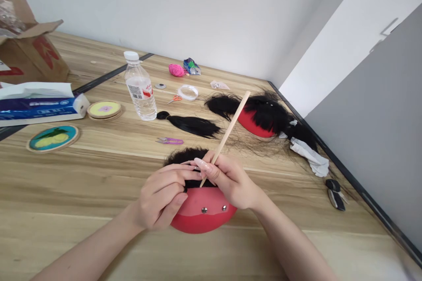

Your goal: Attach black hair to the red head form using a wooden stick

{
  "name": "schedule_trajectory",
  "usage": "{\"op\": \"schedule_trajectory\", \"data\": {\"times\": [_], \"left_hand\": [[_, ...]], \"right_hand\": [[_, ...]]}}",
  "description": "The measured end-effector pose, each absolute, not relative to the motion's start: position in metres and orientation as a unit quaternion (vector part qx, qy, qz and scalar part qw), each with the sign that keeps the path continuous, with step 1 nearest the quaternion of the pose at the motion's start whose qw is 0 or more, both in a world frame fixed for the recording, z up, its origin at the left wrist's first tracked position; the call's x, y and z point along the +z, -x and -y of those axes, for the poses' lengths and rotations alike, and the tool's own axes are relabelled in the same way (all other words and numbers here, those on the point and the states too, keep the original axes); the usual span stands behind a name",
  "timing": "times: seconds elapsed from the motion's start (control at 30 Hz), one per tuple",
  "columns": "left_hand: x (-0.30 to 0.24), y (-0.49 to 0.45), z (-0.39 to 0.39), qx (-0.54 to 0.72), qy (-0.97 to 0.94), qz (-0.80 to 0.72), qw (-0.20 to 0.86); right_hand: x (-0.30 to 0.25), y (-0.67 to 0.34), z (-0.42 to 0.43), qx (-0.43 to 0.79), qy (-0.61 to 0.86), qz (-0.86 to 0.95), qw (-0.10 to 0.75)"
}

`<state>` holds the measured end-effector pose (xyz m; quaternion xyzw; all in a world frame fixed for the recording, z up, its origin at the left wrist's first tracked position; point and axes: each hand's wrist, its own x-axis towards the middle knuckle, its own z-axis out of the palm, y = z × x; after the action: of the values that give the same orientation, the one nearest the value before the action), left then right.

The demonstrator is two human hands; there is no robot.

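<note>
A red dome-shaped form with two metal studs on its front stands before me on the table. Black curly hair on a dark base covers its upper part. My right hand pinches a light wooden stick, which slants up to the right while its lower tip touches the dark edge of the hairpiece. My left hand grips the hairpiece from the left side, thumb low against the red surface and fingers reaching toward the stick's tip. What lies between the left fingertips is partly hidden.
Behind lie purple thread snips, a black hair bundle, orange scissors and a water bottle. At right rests another red form with black hair. Tissues, embroidery hoops and a cardboard box are left.
</note>
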<state>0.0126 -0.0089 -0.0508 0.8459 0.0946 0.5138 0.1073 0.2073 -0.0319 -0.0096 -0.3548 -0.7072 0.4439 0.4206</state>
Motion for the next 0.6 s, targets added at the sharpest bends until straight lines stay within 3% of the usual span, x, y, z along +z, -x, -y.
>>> {"op": "schedule_trajectory", "data": {"times": [0.6], "left_hand": [[-0.0464,-0.0132,0.01,0.505,-0.854,-0.09,0.084]], "right_hand": [[-0.0142,-0.2102,0.0318,0.484,0.362,0.672,0.429]]}}
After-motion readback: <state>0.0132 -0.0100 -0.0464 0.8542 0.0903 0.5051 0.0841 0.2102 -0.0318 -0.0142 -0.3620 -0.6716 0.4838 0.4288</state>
